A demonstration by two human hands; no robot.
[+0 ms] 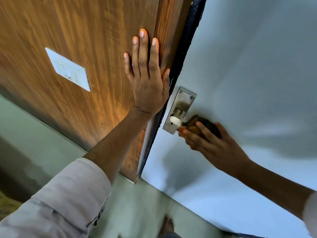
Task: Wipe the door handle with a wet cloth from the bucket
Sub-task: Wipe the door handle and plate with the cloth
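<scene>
A steel backplate (184,100) is screwed to the pale blue-grey door (248,66), and the lever door handle (175,120) sticks out from it. My right hand (211,141) is closed around a dark brown cloth (200,123), which is wrapped over the outer part of the lever; only the lever's pale inner end shows. The hand and cloth are blurred. My left hand (147,78) lies flat with fingers spread on the wooden panel (85,48) left of the door's edge. No bucket is in view.
A white switch plate (68,69) sits on the wooden panel. A black strip (185,45) runs along the gap between panel and door. Below is a greenish tiled floor (137,212), with a bare foot (167,225) at the bottom edge.
</scene>
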